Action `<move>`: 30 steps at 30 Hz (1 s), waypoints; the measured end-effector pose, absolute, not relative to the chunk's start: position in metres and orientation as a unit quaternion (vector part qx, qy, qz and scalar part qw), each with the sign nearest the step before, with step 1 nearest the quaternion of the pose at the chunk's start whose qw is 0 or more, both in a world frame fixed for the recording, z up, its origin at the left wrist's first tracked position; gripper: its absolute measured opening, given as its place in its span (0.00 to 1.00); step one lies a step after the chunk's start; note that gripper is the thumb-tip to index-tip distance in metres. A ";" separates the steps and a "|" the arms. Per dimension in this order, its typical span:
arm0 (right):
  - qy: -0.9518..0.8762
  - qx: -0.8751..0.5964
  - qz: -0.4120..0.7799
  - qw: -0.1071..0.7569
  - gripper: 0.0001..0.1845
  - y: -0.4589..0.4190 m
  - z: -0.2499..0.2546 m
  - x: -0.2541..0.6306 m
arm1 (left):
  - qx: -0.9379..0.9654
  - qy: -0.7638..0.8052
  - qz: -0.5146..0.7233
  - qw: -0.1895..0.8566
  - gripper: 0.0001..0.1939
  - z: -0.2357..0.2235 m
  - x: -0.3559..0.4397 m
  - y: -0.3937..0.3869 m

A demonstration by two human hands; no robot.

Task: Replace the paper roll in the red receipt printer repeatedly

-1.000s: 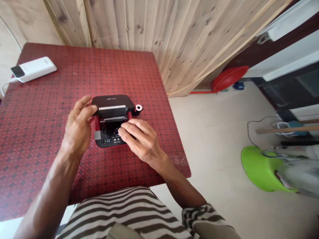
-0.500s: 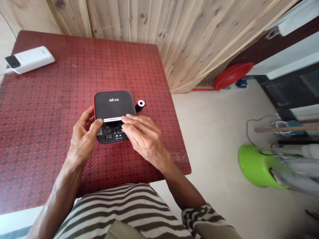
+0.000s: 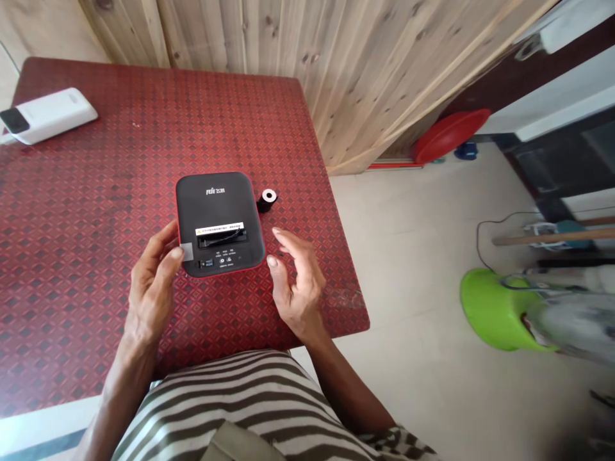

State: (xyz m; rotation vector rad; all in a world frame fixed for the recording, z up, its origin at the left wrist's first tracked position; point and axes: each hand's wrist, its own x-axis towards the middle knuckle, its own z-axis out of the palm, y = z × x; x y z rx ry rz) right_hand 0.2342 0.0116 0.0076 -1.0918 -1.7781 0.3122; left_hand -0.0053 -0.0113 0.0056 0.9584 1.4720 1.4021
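Observation:
A flat black device with rounded corners and a red edge (image 3: 218,208) lies in front of me, pale lettering near its far end. A white warning label (image 3: 219,228) sits above a dark slot (image 3: 221,239) in its near half, with a small switch and printed marks below. My left hand (image 3: 154,272) grips the device's left edge, thumb by a pale square sticker (image 3: 186,251) and fingers along the side. My right hand (image 3: 298,278) is off to the right, thumb and fingers apart, holding nothing. A small black roll with a white end (image 3: 268,200) is beside the device's right edge.
The red patterned table (image 3: 120,192) carries a white power bank-like block with a dark end (image 3: 52,116) at far left. A wooden plank wall (image 3: 269,38) borders the table's far side. On the floor to the right are a green tub (image 3: 490,310) and a red basin (image 3: 449,136).
My right hand has come off the device's slot area and moved right, its fingers opening. The slot is now uncovered. My left thumb has shifted slightly outward toward the device's left edge.

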 end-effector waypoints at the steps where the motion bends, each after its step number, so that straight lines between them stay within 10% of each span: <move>1: -0.720 -0.469 0.153 0.488 0.24 0.007 0.003 0.234 | 0.388 0.594 0.557 0.431 0.28 0.006 -0.005 -0.013; 30: -0.694 -0.489 0.207 0.486 0.14 0.013 0.009 0.235 | 0.366 0.638 0.558 0.383 0.24 0.006 0.011 -0.006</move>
